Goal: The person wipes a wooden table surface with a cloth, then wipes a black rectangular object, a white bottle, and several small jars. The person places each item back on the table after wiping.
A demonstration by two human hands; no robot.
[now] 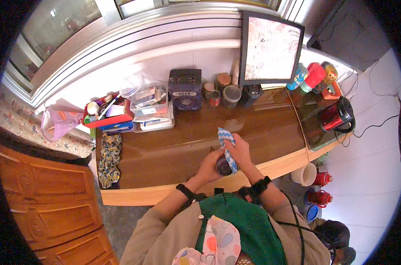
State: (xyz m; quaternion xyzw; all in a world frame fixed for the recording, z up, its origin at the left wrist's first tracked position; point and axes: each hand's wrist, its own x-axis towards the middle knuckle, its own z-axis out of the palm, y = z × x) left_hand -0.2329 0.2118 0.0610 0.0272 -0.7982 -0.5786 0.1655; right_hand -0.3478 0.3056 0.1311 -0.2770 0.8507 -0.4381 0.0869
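Note:
My left hand (211,166) grips a dark, round container (224,165), whose end faces up towards me. A blue and white patterned cloth (226,135) is in my right hand (239,150), pressed against the container's right side. Both hands are close together over the front part of a brown-topped wooden counter (174,149). My fingers and the cloth hide part of the container, so its kind cannot be told.
At the back stand a dark radio-like speaker (186,91), several jars (232,95) and a black-framed picture (271,49). Plastic boxes (152,116) and a red box (109,121) are at the left, near a crumpled patterned cloth (110,160). A red electric kettle (336,114) stands right.

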